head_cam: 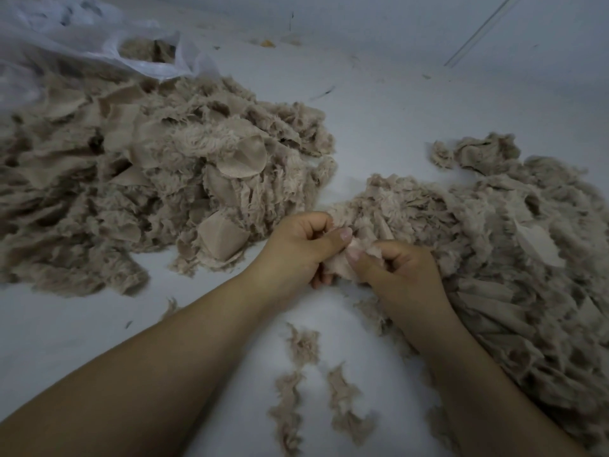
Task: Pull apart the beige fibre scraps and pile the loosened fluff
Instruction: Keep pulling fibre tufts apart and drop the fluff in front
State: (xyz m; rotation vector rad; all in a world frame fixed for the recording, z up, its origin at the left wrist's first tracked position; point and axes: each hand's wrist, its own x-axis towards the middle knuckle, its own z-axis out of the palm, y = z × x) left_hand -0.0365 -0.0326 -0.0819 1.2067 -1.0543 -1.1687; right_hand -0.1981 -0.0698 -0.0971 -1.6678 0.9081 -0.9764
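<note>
One beige fibre scrap is held between both hands at the centre of the view. My left hand grips its left side, thumb pressed on top. My right hand pinches its right side, fingers curled. A large heap of beige scraps covers the left of the white surface. A second heap spreads along the right, touching my right hand and forearm.
A clear plastic bag holding more beige scraps lies at the back left. Three thin loose strips lie on the white surface between my forearms. Small dark specks are scattered farther back.
</note>
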